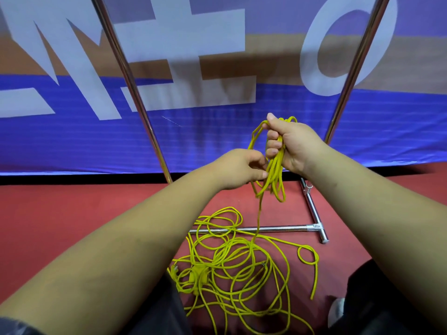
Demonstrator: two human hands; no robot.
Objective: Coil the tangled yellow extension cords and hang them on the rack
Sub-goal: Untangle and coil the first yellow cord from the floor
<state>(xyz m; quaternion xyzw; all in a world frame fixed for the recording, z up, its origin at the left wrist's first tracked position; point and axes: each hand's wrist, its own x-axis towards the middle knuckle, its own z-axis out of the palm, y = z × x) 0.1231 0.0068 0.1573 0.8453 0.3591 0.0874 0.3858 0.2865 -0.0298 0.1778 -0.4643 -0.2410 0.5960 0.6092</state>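
Head view: right hand (292,146) curls its fingers tight round a bundle of yellow cord (275,165) loops; left hand (238,169) pinches one strand. Remaining cord lies tangled on red floor (72,213), across rack (266,229) base bar.

Shiny polished metal rack (267,229), matt red floor (72,209), rippled blue cloth banner (217,131).

tangled cord (237,269) on floor (84,213), rack (314,213) behind
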